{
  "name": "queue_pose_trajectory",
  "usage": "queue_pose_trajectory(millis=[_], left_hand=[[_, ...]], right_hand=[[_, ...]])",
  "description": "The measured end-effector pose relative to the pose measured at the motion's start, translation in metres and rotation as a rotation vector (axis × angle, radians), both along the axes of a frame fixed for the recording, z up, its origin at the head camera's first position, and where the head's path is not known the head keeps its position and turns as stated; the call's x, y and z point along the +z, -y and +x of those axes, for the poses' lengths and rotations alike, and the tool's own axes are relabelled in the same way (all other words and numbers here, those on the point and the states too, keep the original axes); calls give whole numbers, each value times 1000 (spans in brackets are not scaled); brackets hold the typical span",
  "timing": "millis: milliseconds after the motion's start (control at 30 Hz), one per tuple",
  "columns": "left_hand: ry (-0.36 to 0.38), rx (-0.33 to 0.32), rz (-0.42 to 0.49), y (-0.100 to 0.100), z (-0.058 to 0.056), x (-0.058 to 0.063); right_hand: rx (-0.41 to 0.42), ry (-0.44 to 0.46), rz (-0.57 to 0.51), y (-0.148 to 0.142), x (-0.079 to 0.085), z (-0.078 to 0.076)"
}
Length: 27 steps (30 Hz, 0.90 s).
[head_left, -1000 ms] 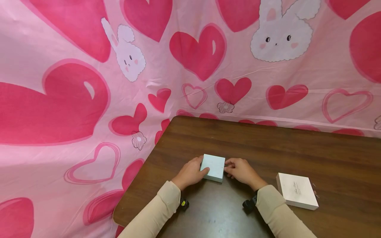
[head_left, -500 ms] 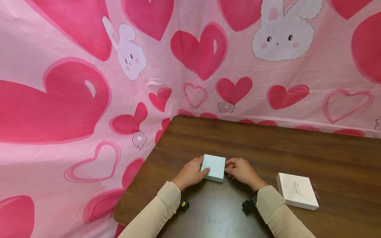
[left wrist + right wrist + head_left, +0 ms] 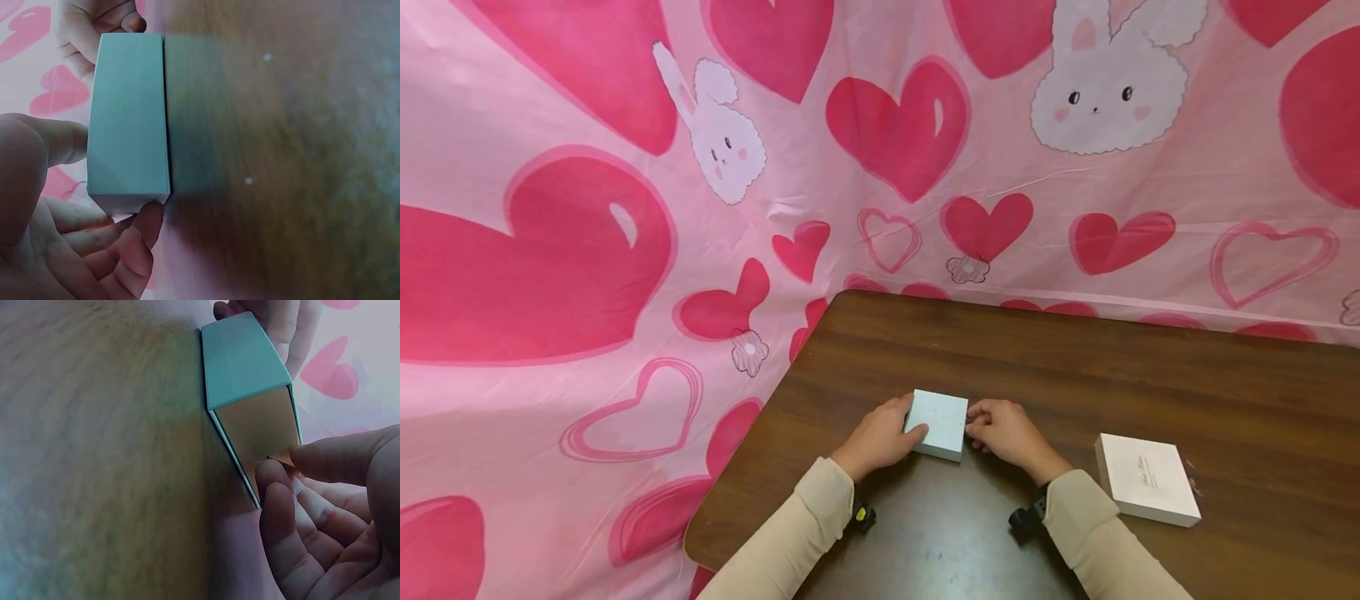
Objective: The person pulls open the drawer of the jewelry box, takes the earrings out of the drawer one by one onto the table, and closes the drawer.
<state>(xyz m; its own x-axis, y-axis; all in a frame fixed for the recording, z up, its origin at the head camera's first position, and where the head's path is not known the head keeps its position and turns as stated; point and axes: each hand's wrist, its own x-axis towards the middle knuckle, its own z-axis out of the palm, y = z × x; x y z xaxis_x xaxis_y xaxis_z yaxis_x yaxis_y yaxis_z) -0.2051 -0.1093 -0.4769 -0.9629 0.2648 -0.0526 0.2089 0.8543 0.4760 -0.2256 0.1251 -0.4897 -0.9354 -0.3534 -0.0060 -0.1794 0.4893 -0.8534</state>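
Note:
A small light blue-green box [image 3: 942,417] lies on the brown table. My left hand [image 3: 878,435] grips it by its left side, thumb over the top and fingers along the edge. In the left wrist view its long side wall [image 3: 128,119] faces the camera. At the box's right end is my right hand [image 3: 1006,432]. The right wrist view shows that end as a tan inner panel [image 3: 250,425] framed by the blue-green outer sleeve [image 3: 240,359]. There, thumb and index finger pinch a small tab at the panel, mostly hidden by the fingertips.
A white flat box [image 3: 1150,479] with dark lettering sits to the right, beyond the right forearm; small clear and reddish bits show behind its right edge. Pink cloth [image 3: 805,167] with hearts and rabbits hangs behind the table [image 3: 1037,358] and along its left side.

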Motion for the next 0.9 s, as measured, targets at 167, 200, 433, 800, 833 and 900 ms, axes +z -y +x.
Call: queue_pose_trajectory(millis=[167,200,433,800,833,900], left_hand=[[-4,-12,1,-1,0,1],[-5,-15,1,-1,0,1],[-1,-16,-7,-3,1,2],[-15,-50,-12,-3,2,1],[-15,-52,-12,-3,2,0],[-14,-54,-11,-3,2,0]], right_hand=[[3,1,10,-2,-1,2],[4,0,11,-3,-2,2],[-9,4,-8,-4,-3,4],[-5,4,-13,-5,-7,7],[-5,4,-15,-6,-7,7],[-1,-1,-22,-6,-6,7]])
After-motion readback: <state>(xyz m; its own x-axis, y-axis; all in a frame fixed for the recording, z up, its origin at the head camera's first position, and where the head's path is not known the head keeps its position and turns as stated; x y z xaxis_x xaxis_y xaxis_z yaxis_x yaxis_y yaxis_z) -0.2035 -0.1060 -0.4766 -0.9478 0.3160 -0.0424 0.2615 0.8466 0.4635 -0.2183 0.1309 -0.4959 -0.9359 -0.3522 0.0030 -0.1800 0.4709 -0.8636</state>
